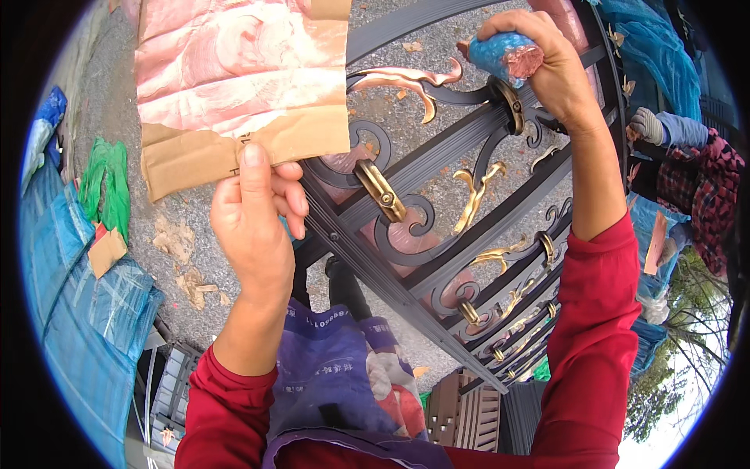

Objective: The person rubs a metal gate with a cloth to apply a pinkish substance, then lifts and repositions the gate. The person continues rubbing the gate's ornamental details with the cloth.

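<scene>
My left hand (256, 211) pinches the lower edge of a piece of brown cardboard (242, 86), thumb on top. Pink, coppery paint is smeared over most of its face, with bare brown along the bottom. My right hand (558, 74) is wrapped round a wad in blue plastic (498, 56), whose blunt end is coppery pink. It is held above a black metal gate (437, 168) with scrolls and leaf ornaments. Near it, a leaf ornament (414, 76) shows copper and gold. A brass-coloured collar (380, 190) sits on one bar, and pinkish panels show between some bars.
At the right, another person's gloved hand (647, 125) is beside the gate's far edge. Blue sheeting (78, 313) covers things at the left, with a green plastic bag (105, 184) on it. A purple printed apron (320, 367) hangs before me. Dry leaves lie on the grey ground.
</scene>
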### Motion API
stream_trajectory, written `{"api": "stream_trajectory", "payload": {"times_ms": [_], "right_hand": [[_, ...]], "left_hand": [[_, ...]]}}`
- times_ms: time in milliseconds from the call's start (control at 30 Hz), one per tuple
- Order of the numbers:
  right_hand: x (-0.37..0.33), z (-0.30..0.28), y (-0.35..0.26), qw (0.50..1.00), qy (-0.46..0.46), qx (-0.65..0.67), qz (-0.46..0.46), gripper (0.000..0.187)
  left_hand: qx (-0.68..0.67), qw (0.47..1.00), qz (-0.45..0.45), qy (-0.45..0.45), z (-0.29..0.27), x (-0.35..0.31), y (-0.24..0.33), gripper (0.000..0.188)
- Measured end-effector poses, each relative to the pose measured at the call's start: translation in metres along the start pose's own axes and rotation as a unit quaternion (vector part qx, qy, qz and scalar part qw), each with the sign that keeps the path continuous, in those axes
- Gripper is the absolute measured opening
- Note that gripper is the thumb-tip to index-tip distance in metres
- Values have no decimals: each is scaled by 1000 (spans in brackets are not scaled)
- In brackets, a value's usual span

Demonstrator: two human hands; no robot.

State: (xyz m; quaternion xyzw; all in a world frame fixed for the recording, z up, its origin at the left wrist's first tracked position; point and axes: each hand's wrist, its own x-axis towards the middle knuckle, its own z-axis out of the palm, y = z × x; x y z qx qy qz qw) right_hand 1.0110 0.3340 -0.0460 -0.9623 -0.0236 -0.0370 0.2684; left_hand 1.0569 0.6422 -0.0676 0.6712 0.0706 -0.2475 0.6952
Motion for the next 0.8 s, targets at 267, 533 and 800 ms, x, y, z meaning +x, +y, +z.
{"api": "stream_trajectory", "payload": {"times_ms": [267, 533, 800], "right_hand": [[-8, 1, -10, 969, 107, 183, 128, 22], [-50, 4, -80, 913, 181, 324, 173, 29], [-68, 40, -129, 876, 250, 375, 172, 39]], "left_hand": [[10, 1000, 22, -3, -2, -10, 2, 44], [58, 990, -21, -124, 4, -49, 1, 33], [146, 975, 43, -163, 8, -68, -14, 38]]}}
